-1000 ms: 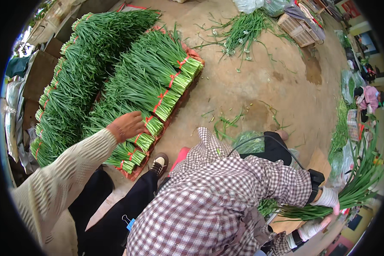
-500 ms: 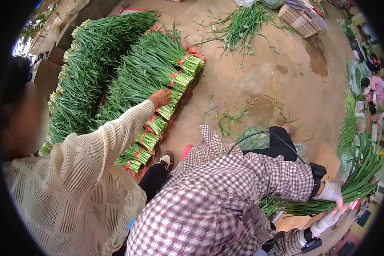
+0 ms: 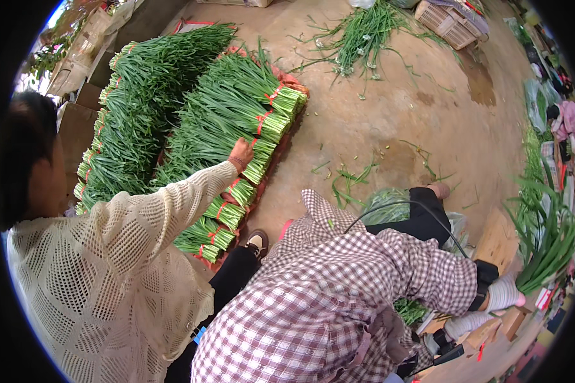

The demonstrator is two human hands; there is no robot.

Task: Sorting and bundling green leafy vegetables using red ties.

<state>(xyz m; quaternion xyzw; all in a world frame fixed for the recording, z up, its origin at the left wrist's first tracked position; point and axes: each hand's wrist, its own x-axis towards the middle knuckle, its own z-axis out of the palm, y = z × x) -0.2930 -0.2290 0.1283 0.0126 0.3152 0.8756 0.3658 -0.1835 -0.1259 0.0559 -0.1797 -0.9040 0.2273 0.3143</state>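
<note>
At the lower right, my gloved left hand (image 3: 503, 292), at the end of a plaid sleeve with a black wrist device, is closed on a bunch of long green chives (image 3: 543, 249), leaves angled upward. My gloved right hand (image 3: 466, 324) lies just below it, its fingertips too hidden to read. Loose greens (image 3: 409, 309) and a wooden board (image 3: 495, 242) are beside my arms.
A co-worker in cream knit (image 3: 102, 281) reaches a hand (image 3: 239, 153) onto red-tied chive bundles (image 3: 268, 121) laid in rows on red sheeting. Loose stalks (image 3: 358, 45), a plastic crate (image 3: 444, 25) and a filled clear bag (image 3: 383, 201) lie on the concrete floor.
The co-worker has come further into view from the left, reaching up and right along the bundles. The chives at my hands have tilted more upright, and my hands have shifted slightly right.
</note>
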